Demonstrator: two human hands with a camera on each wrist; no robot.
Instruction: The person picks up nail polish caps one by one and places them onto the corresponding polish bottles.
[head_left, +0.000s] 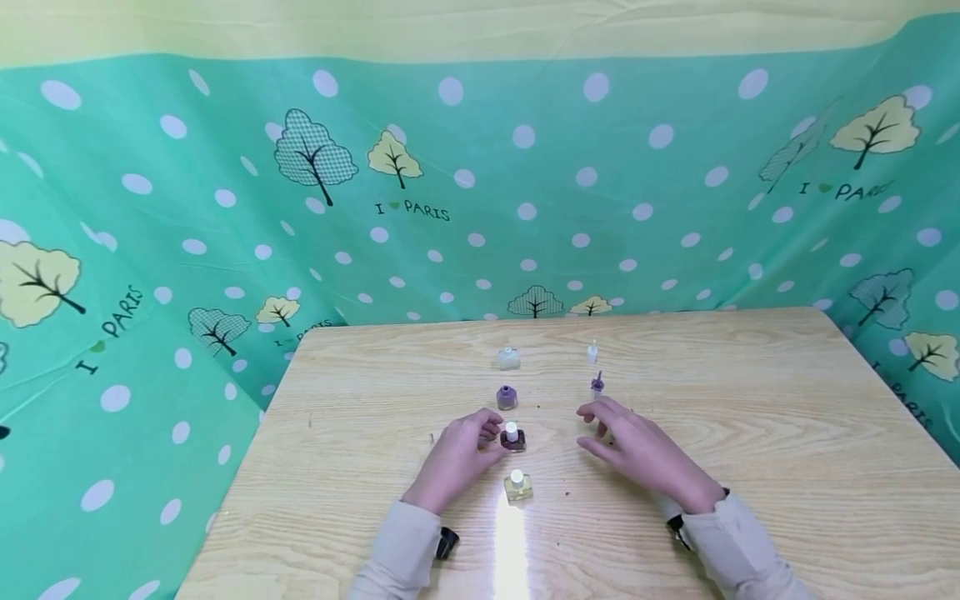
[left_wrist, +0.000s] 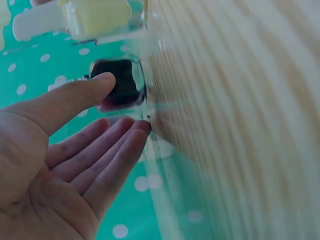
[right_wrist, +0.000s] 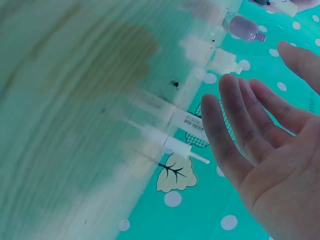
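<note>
My left hand (head_left: 467, 448) is beside a dark nail polish bottle (head_left: 513, 442) with a white cap. In the left wrist view its thumb overlaps the dark bottle (left_wrist: 126, 86), while the fingers stretch out apart from the thumb. Nothing is in my right hand (head_left: 628, 437), which hovers with loosely bent fingers just nearer than a purple-topped brush cap (head_left: 597, 385). Beyond that cap stands a white brush cap (head_left: 592, 353), brush end up. An uncapped purple bottle (head_left: 507, 398) is behind the dark one.
Lined up with the dark bottle are a capped yellow bottle (head_left: 518, 487) in front and an uncapped whitish bottle (head_left: 508, 359) at the back. Small dark specks dot the wooden table (head_left: 360, 517). A green dotted cloth (head_left: 555, 200) hangs behind it.
</note>
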